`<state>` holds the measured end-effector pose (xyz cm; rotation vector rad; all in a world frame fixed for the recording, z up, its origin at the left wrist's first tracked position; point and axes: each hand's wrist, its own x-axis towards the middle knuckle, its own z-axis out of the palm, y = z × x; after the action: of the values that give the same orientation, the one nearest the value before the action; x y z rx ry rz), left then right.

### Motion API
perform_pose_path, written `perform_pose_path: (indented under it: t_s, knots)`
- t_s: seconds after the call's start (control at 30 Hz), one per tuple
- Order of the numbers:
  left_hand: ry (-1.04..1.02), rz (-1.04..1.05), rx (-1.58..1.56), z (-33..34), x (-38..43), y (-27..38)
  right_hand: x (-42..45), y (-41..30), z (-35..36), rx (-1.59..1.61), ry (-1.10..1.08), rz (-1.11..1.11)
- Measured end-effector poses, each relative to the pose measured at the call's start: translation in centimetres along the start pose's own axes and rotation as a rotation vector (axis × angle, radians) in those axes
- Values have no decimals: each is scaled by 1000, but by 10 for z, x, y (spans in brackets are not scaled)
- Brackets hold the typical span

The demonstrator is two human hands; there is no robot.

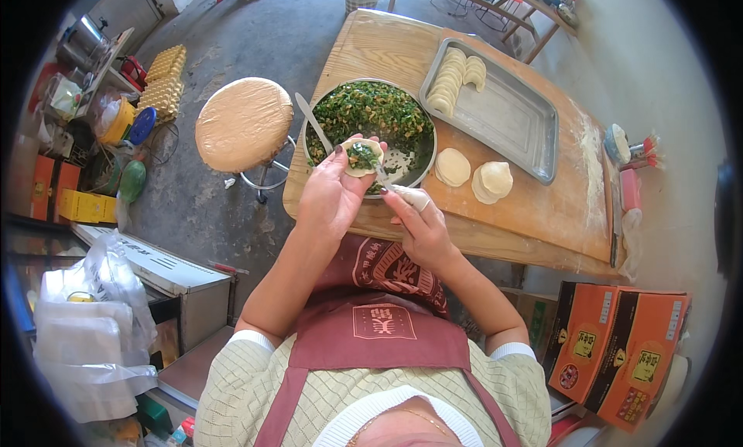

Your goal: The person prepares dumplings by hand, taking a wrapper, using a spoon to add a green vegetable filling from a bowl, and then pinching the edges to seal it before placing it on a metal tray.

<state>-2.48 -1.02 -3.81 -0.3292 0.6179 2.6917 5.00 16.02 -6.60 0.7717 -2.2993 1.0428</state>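
Note:
My left hand [336, 194] cups a round dough wrapper [354, 167] over the near side of the filling bowl. Chopped green filling [362, 155] sits in the middle of that wrapper. In my right hand [421, 226] is a slim filling utensil [382, 174], its tip at the wrapper's right edge; whether it is a spoon or a spatula is unclear. Below lies a wide metal bowl [434, 139] of chopped greens with small brown bits, its bottom bare near the front right. A pale-handled utensil [314, 121] leans on the bowl's left rim. Two wrapper stacks [453, 167] lie to the right.
A metal tray [505, 116] holds rows of folded dumplings [450, 81] at its left end. Flour dusts the wooden board [557, 215] on the table. A round stool [244, 125] stands left. Orange cartons [592, 342] sit at lower right, plastic bags [93, 331] at lower left.

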Motion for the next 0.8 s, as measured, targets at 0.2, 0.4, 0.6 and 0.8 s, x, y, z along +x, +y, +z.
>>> perform_pose_path:
  t_s: [0.2, 0.4, 0.6, 0.8]
  knots:
    - [34, 18, 31, -3, 4, 4, -1, 15, 0, -223, -47, -227]
    - [63, 66, -98, -5, 9, 24, 2, 9, -16, -71, -19, -38]
    - [-5, 123, -8, 4, -1, 30, 18, 11, -22, -387, -122, -20]
    - [-293, -142, 141, 3, -16, 17, 41, 0, -24, -303, 33, -131]
